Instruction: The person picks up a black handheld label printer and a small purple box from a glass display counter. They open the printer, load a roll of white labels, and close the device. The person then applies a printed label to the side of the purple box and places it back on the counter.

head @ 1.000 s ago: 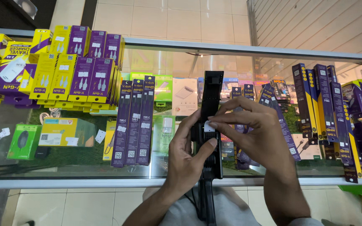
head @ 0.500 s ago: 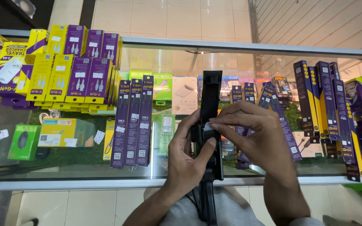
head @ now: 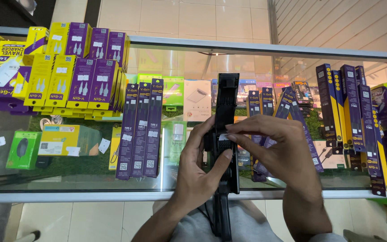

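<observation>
A tall black phone holder (head: 227, 96) on a stand rises upright in front of me over a glass counter (head: 166, 195). My left hand (head: 200, 172) wraps around its lower part from the left, thumb pressed on the front. My right hand (head: 281, 150) comes in from the right, and its fingertips pinch a small white tag (head: 224, 136) on the holder's middle. The holder's lower stem is partly hidden behind my hands.
Yellow and purple accessory boxes (head: 75, 74) are stacked at the left on the counter. Three slim purple cable boxes (head: 140, 127) lie in the middle. Dark blue boxes (head: 352, 116) lean at the right. A green box (head: 22, 150) and a yellow-green box (head: 63, 140) lie under the glass.
Both hands stay on the black holder. My right fingers have shifted slightly on the white tag; the view has barely moved.
</observation>
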